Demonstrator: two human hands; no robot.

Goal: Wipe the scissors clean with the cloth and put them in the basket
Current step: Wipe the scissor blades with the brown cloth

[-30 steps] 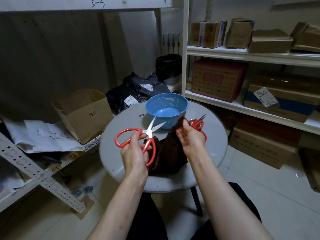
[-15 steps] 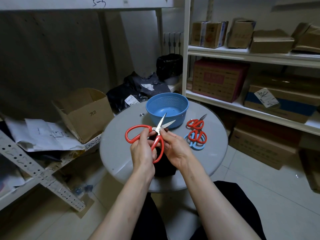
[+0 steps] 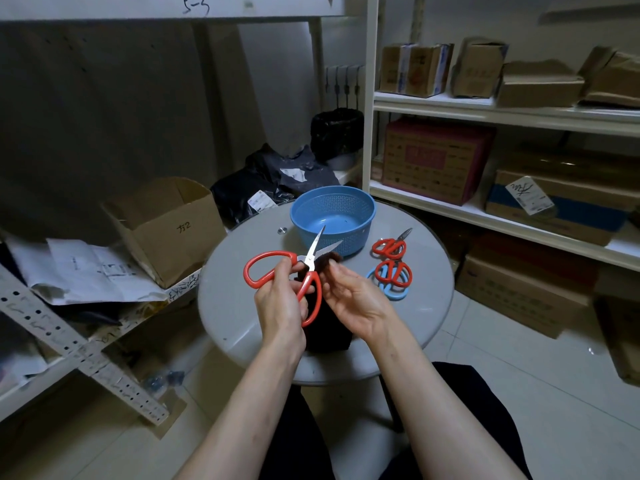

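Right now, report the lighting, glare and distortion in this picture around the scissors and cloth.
Head view: the light is dim and the left rack sits in deep shadow. Head view: the blades of the scissors catch a bright glint and the table shows a soft sheen. Head view: the cloth is so dark that its folds are lost. Head view: the wide-angle lens tilts the shelf post.

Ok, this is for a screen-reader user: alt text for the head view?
A person's left hand holds red-handled scissors with blades open, while the right hand pinches a dark cloth beside them, above a round grey table bearing a blue basket and smaller scissors.
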